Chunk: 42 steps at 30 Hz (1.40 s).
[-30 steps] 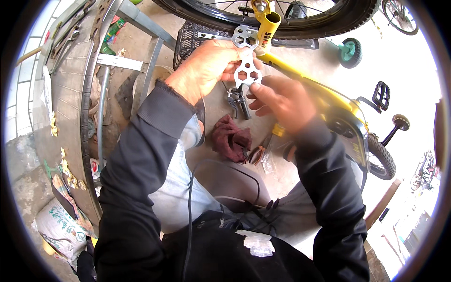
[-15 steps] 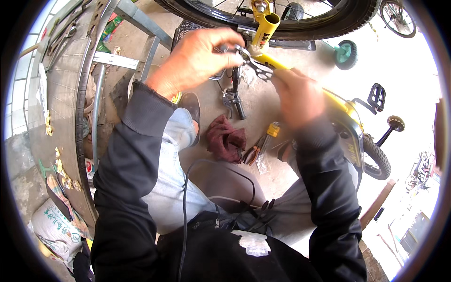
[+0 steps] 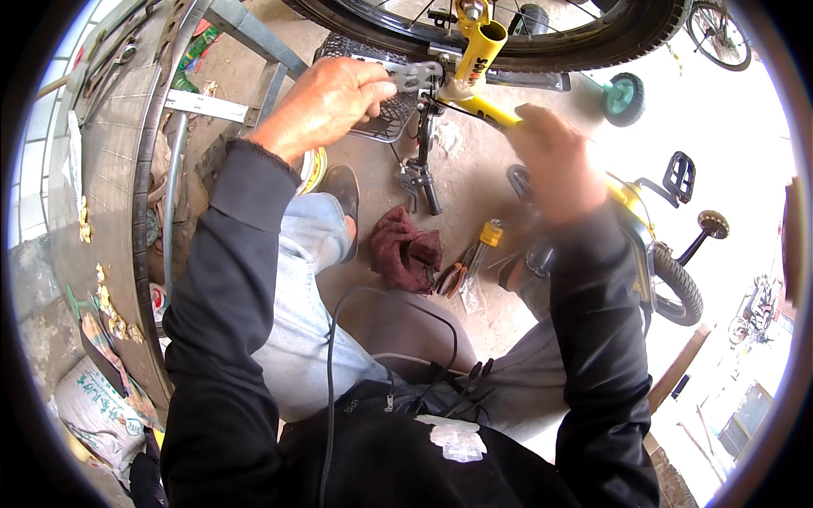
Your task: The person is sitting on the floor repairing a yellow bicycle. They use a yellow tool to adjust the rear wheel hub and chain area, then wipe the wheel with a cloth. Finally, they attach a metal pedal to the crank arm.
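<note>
My left hand [image 3: 326, 102] is raised beside the front of a yellow bicycle, its fingers closed in a pinch. A flat silver spanner with holes [image 3: 417, 76] sticks out from those fingertips toward the frame's open head tube [image 3: 483, 51]. How much of it lies inside the fingers is hidden. My right hand [image 3: 559, 165], smeared by motion, is over the yellow frame tube [image 3: 495, 112]. Its fingers are too blurred to show whether it holds anything. Below the head tube hang the handlebar and brake lever [image 3: 423, 178].
A bicycle wheel [image 3: 584, 63] spans the top, with a black wire basket [image 3: 385, 123] by it. On the floor are a maroon rag [image 3: 405, 250], pliers [image 3: 453, 278] and a yellow-capped tool [image 3: 491, 233]. A metal-legged bench [image 3: 102, 195] stands left. A black cable [image 3: 333, 372] crosses my lap.
My hands have drawn apart. The left moved left and slightly down with the spanner, while the right let go of the spanner's other end and shifted right and down.
</note>
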Motion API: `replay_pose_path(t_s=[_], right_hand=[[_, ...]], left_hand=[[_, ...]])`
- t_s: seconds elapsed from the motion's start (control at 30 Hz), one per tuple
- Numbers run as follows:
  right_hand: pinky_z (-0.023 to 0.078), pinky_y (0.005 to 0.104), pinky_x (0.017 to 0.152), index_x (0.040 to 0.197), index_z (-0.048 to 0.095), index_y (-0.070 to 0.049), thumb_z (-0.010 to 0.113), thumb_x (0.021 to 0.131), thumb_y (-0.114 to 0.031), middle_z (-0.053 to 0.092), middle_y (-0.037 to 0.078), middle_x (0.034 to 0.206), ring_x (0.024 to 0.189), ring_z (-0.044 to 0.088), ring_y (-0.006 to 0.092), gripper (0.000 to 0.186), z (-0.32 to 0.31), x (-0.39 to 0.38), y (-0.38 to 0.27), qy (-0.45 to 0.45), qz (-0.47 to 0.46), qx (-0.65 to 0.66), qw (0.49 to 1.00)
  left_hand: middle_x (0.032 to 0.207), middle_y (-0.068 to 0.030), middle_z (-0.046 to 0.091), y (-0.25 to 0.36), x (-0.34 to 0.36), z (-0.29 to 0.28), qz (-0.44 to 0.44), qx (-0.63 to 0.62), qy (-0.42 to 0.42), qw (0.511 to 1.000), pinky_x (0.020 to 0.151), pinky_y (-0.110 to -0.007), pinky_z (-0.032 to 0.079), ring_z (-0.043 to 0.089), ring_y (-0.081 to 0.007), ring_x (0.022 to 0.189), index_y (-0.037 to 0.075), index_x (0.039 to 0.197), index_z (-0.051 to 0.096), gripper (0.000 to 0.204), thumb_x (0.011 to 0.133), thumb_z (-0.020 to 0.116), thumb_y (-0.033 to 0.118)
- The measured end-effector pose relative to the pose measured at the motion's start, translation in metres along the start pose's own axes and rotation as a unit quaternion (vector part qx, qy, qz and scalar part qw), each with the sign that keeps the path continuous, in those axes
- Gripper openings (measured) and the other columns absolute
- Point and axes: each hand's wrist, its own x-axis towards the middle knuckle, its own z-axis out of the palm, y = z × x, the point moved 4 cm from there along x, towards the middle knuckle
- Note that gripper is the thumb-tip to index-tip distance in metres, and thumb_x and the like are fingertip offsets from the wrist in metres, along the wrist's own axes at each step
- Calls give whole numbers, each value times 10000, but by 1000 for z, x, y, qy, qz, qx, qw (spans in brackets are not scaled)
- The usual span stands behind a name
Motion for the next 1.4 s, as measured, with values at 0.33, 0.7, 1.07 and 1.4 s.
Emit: replay_pose_path(t_s=[0.33, 0.7, 1.07, 1.4], right_hand=[[515, 383, 684, 986, 642, -7, 674, 825, -204, 670, 167, 875, 751, 657, 336, 256, 1, -4, -14, -36, 46, 27, 998], [516, 388, 724, 994, 637, 10, 662, 833, -198, 667, 191, 889, 794, 657, 352, 263, 5, -7, -10, -53, 0, 12, 998], [516, 383, 743, 1010, 653, 10, 655, 835, -201, 677, 190, 899, 805, 662, 347, 274, 4, -8, -11, -65, 4, 23, 998], [513, 381, 749, 1002, 650, 2, 649, 839, -215, 679, 177, 882, 815, 658, 341, 272, 1, -6, -17, -69, 34, 24, 997]], left_hand=[[691, -40, 621, -10, 25, 3, 8, 21, 48, 999, 642, -277, 490, 581, -111, 649, -23, 847, 626, 277, 937, 581, 235], [751, -154, 640, -7, 33, 6, 27, 98, 76, 992, 680, -421, 470, 603, -363, 743, 60, 877, 678, 253, 885, 596, 299], [760, -172, 639, -10, 33, 5, 19, 102, 76, 992, 695, -422, 475, 608, -371, 757, 41, 879, 673, 270, 885, 597, 301], [635, -55, 614, -4, 28, 0, -29, -65, 24, 997, 564, -303, 487, 604, -144, 583, -4, 772, 629, 293, 912, 583, 249]])
